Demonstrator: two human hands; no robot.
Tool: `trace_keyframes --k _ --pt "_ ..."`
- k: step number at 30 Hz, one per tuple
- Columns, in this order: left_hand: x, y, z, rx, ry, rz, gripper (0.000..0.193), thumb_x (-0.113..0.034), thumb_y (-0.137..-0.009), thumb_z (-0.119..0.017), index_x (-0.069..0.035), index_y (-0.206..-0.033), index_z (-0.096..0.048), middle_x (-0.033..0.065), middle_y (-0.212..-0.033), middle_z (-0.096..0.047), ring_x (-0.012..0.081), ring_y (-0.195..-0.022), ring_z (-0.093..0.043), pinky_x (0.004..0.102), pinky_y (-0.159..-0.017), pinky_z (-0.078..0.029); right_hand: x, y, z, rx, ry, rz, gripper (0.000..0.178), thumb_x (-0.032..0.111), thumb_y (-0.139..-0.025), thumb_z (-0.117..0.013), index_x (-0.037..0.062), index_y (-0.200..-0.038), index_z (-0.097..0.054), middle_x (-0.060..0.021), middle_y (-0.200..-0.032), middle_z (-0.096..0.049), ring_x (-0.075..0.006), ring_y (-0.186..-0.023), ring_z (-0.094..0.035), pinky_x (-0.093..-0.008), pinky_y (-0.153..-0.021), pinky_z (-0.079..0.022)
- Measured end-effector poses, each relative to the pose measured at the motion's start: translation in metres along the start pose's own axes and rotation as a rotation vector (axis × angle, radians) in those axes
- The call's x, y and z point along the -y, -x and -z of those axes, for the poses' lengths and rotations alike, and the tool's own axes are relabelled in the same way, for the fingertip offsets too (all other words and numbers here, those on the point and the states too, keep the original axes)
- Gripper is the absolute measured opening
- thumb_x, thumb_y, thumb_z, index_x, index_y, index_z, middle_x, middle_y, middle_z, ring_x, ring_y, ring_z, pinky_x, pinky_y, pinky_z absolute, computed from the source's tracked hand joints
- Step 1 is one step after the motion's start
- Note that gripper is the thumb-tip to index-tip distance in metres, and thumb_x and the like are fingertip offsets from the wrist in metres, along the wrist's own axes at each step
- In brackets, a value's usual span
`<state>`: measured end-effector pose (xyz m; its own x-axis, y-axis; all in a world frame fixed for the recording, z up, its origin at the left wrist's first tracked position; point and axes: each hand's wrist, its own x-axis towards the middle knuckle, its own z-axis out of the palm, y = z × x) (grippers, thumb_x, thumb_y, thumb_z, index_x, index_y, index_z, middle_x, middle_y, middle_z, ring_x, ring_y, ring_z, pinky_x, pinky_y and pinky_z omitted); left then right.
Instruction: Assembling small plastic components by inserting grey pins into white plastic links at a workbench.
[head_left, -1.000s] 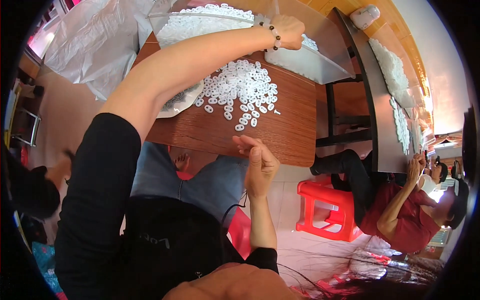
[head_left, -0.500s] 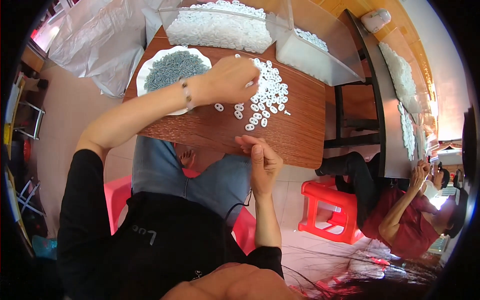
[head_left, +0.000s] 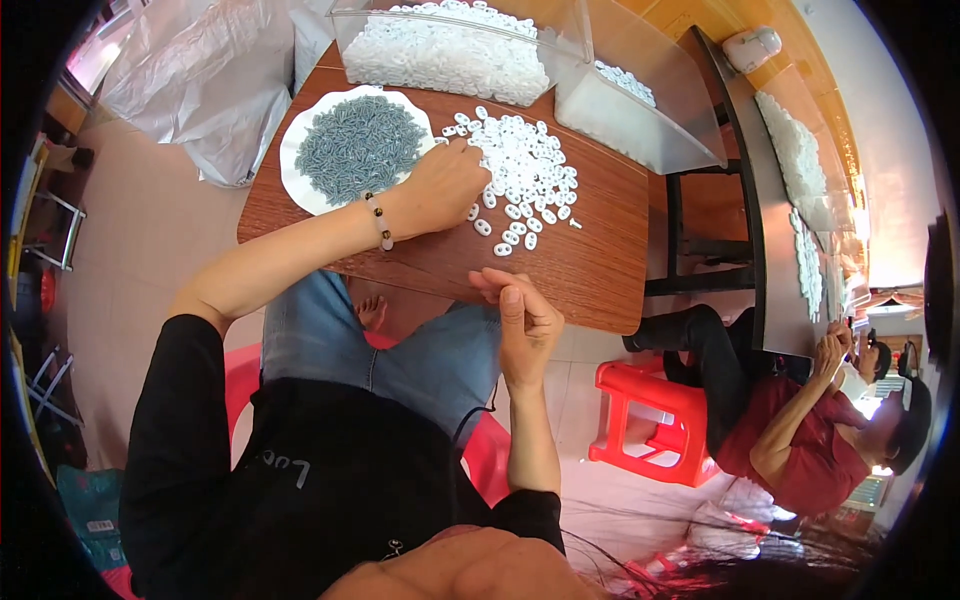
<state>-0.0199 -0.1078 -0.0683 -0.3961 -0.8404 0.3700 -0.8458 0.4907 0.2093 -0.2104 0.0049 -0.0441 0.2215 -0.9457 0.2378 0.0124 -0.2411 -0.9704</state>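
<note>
Over the left edge of a pile of white oval two-holed plastic pieces [head_left: 525, 165], my left hand [head_left: 447, 188] is curled, palm down, with a beaded bracelet [head_left: 378, 222] at its wrist. Its fingertips are mostly hidden, so what they grip does not show. Left of it, a white scalloped plate [head_left: 292, 150] holds a heap of small grey screw-like pieces [head_left: 362, 148]. My right hand [head_left: 528, 322] is at the table's near edge, thumb and bent fingers closed together. Anything inside it is hidden. One small white piece [head_left: 575, 224] lies apart at the pile's right.
Clear bins of white pieces [head_left: 445, 62] [head_left: 620, 118] stand along the far side of the brown wooden table [head_left: 590, 290]. At right are a red stool [head_left: 655, 425], a dark table [head_left: 790, 290] and a seated person in a red shirt [head_left: 800, 445]. Plastic sheeting [head_left: 205, 85] hangs at far left.
My left hand has moved left and a little nearer, off the middle of the white pile to its left edge. My right hand stays almost where it was. The view has shifted slightly.
</note>
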Motion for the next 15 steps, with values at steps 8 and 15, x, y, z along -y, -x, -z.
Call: trace_keyframes --k 8,15 --pt "-0.0027 -0.0012 -0.0006 -0.011 0.049 0.05 0.014 -0.019 -0.078 -0.07 -0.006 -0.079 -0.068 0.0112 -0.087 -0.06 0.0288 -0.091 -0.057 0.0391 -0.077 -0.048 -0.0021 -0.0013 -0.0013 -0.018 -0.025 -0.051 0.03 0.019 -0.1 -0.053 -0.0065 -0.106 -0.067 -0.0134 -0.095 -0.07 -0.0127 -0.082 -0.061 -0.0251 -0.076 -0.049" --pt "-0.0046 -0.0068 -0.0055 0.021 0.031 0.055 0.014 -0.019 -0.079 -0.07 -0.005 -0.081 -0.069 0.0118 -0.089 -0.061 0.0293 -0.092 -0.057 0.0397 -0.078 -0.048 -0.006 -0.0021 -0.0012 -0.004 -0.017 -0.061 0.03 0.019 -0.1 -0.052 -0.0064 -0.106 -0.067 -0.0135 -0.097 -0.07 -0.0135 -0.085 -0.063 -0.0253 -0.078 -0.05"
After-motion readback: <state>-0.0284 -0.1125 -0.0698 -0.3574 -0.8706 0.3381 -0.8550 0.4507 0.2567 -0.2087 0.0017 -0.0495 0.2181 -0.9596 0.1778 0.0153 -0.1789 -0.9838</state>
